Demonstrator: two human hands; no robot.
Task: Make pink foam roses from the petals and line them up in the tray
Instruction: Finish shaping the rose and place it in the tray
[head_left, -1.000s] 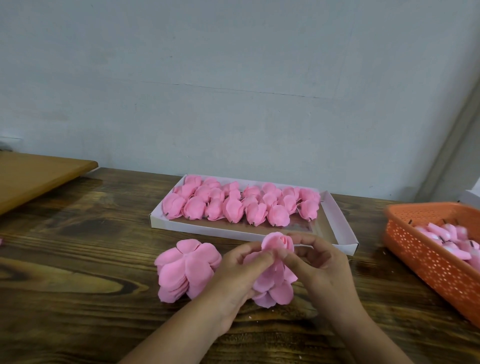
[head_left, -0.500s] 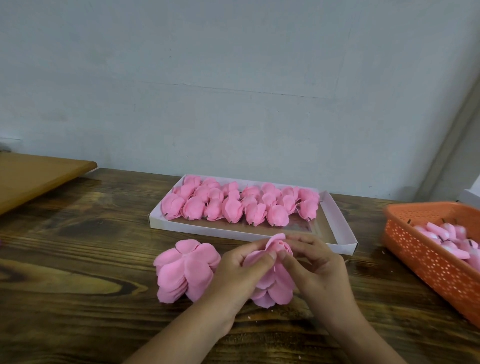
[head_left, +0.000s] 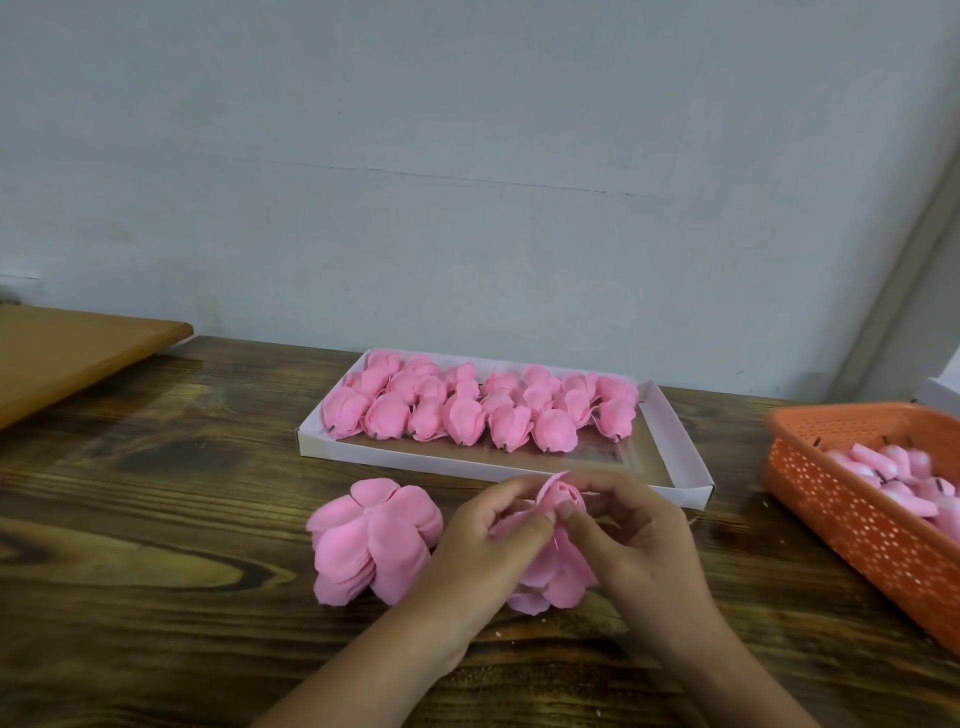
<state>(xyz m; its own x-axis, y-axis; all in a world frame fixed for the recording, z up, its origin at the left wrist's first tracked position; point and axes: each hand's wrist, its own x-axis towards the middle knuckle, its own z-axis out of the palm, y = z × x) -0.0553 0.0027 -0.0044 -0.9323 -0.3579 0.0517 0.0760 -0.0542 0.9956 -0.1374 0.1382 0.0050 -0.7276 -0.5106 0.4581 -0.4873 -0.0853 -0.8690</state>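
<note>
Both hands (head_left: 563, 540) pinching the half-made rose (head_left: 558, 551), now lower, nearer the table (head_left: 156, 545) than a second ago.

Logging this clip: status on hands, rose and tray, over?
Both hands, left and right, pinch the rose being wrapped. Tray part filled, front strip free. Petal stack left of hands, nothing in the way.

Pink roses (head_left: 478, 410) fill a white tray (head_left: 498, 467) on the dark, grain-streaked brown table (head_left: 156, 545). Right of the tray, an orange basket (head_left: 857, 519) dotted with small holes holds pink pieces (head_left: 893, 473).
</note>
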